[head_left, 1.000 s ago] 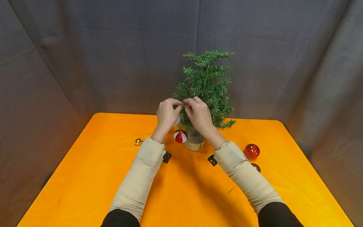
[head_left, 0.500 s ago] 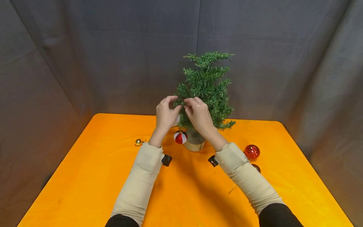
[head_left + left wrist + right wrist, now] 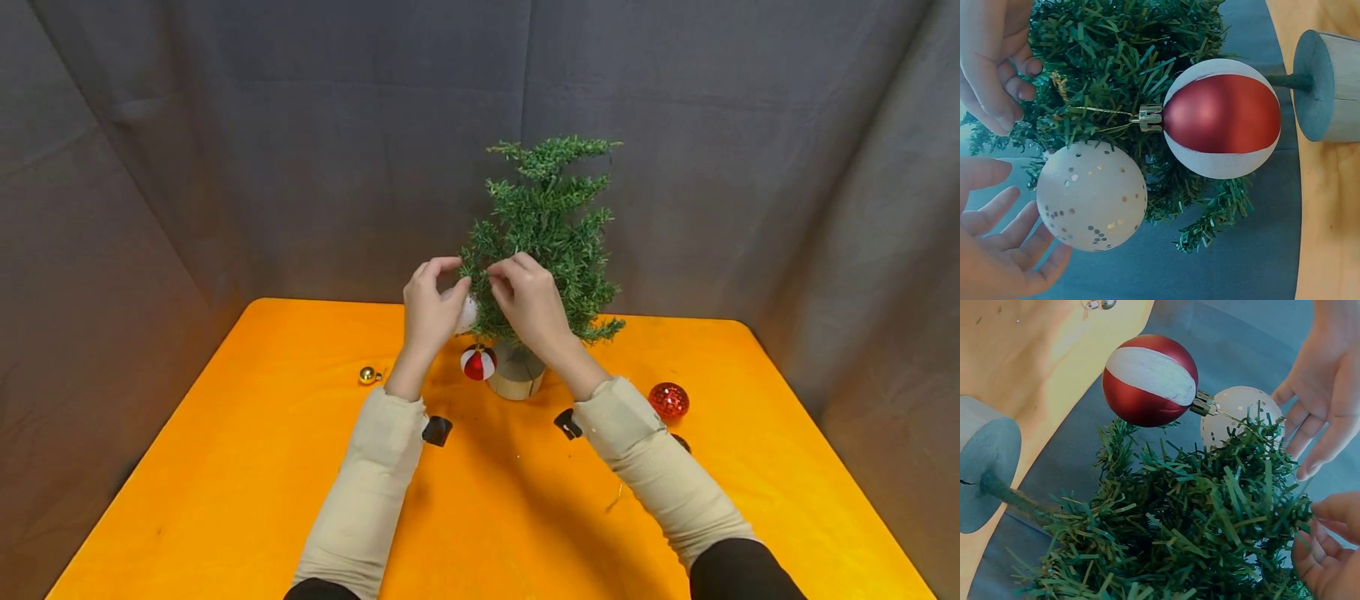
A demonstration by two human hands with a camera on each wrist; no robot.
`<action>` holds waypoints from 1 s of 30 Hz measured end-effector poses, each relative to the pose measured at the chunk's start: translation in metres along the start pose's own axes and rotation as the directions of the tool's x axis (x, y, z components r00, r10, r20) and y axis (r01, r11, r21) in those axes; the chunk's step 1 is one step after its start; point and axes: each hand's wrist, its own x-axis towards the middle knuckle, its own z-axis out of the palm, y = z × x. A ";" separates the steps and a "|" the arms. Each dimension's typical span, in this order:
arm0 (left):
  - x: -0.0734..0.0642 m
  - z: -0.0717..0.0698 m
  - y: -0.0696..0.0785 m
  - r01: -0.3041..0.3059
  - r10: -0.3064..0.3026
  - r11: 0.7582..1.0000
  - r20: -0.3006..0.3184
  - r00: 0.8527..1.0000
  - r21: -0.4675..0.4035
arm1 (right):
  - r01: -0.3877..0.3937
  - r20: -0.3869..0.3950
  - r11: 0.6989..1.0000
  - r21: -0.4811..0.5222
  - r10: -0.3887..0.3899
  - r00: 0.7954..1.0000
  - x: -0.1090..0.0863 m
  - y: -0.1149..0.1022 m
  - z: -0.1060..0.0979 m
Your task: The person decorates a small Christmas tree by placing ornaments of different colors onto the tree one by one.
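Observation:
A small artificial Christmas tree [image 3: 551, 233] stands at the back of the table. My right hand [image 3: 531, 304] pinches the tip of a left-side branch [image 3: 1241, 487] between thumb and fingers. My left hand [image 3: 431, 310] is beside that branch, its thumb and fingers spread apart. In the left wrist view, its lower fingers reach the side of a white ball ornament [image 3: 1091, 197] with shiny dots. A red-and-white striped ball ornament [image 3: 1222, 119] hangs by a gold loop from the tree, lower than the white one. The white ball's own hanging loop is hidden.
The tree's round wooden base [image 3: 516, 375] rests on the orange table [image 3: 480, 517]. A small gold ball [image 3: 367, 376] lies at the left. A glittery red ball [image 3: 669, 401] lies at the right, with a dark ball [image 3: 682, 443] partly behind the right sleeve. Grey curtains [image 3: 337, 167] surround the table.
My left hand has drawn back to the left from the branch, its thumb and fingertips parting. More of the white ball shows. My right hand has stayed nearly still at the branch.

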 end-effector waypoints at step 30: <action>-0.023 -0.025 -0.009 0.024 -0.024 1.000 -0.047 0.999 -0.002 | 0.106 -0.139 0.994 -0.008 -0.106 0.985 0.023 -0.004 -0.020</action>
